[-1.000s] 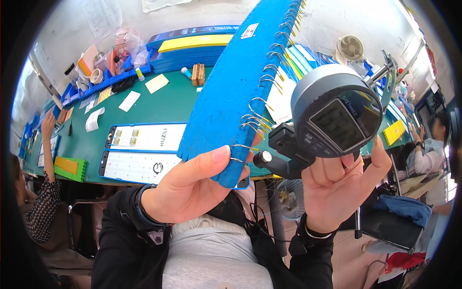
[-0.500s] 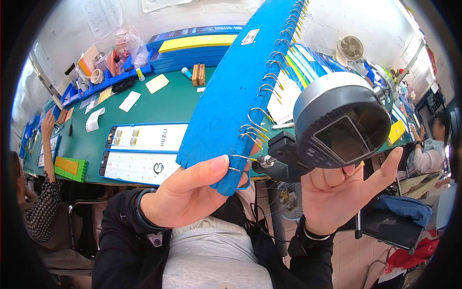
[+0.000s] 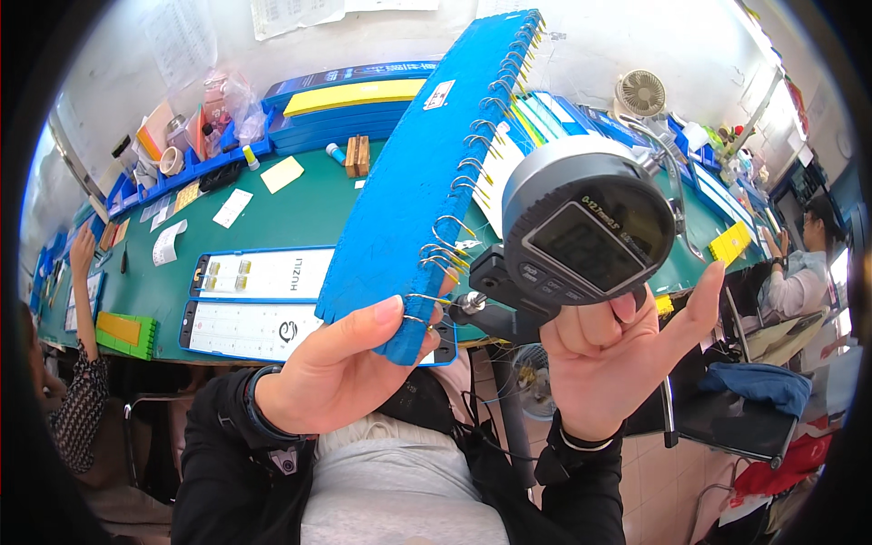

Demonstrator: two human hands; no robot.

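My left hand point(image 3: 331, 372) grips the lower end of a long blue board point(image 3: 391, 200), thumb on its face near the bottom hooks. A row of fish hooks point(image 3: 479, 136) with yellow-wrapped shanks runs along the board's right edge, thin lines trailing from them. My right hand point(image 3: 599, 368) holds a round digital thickness gauge point(image 3: 595, 227) from below, fingers curled behind it and thumb stretched out to the right. The gauge's measuring tip sits at the shank of a hook near my left fingertips; whether it is clamped on it cannot be made out.
An open rig case point(image 3: 254, 354) with white panels lies on the green table point(image 3: 304, 213). Behind are stacked blue boxes point(image 3: 341, 132), a wooden block point(image 3: 358, 156), a small fan point(image 3: 641, 93) and papers. Co-workers sit at left point(image 3: 77, 400) and right point(image 3: 799, 263). A green-and-orange board point(image 3: 127, 334) lies at left.
The board and gauge have shifted slightly left and down in view, together with both hands. Both grips look the same. The gauge display is tilted more into sight.
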